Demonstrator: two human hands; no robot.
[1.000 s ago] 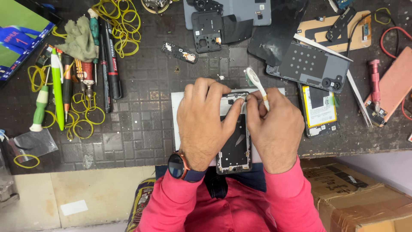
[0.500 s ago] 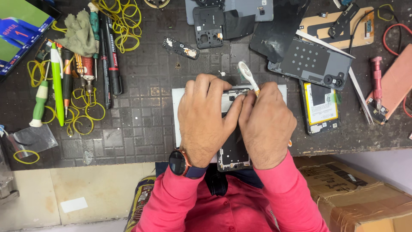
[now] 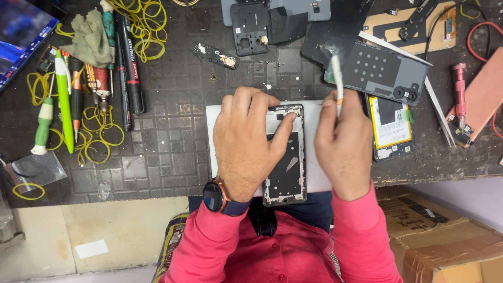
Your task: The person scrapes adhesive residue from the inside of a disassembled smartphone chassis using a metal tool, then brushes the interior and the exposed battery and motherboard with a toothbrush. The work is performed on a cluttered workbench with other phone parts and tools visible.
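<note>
An opened phone frame lies lengthwise on a white pad at the bench's front edge. My left hand rests flat on the frame's left side, thumb stretched across its upper middle. A watch sits on that wrist. My right hand is just right of the frame, closed around a thin white tool that points away from me. The tool's tip is clear of the phone frame.
A phone battery and grey back cover lie to the right. Screwdrivers, pens and yellow rubber bands fill the left. Small boards and black covers sit at the back. A red tool is far right, a cardboard box below.
My right hand has moved right off the phone frame, taking the white tool with it. The frame's middle is now uncovered. My left hand stays on the frame.
</note>
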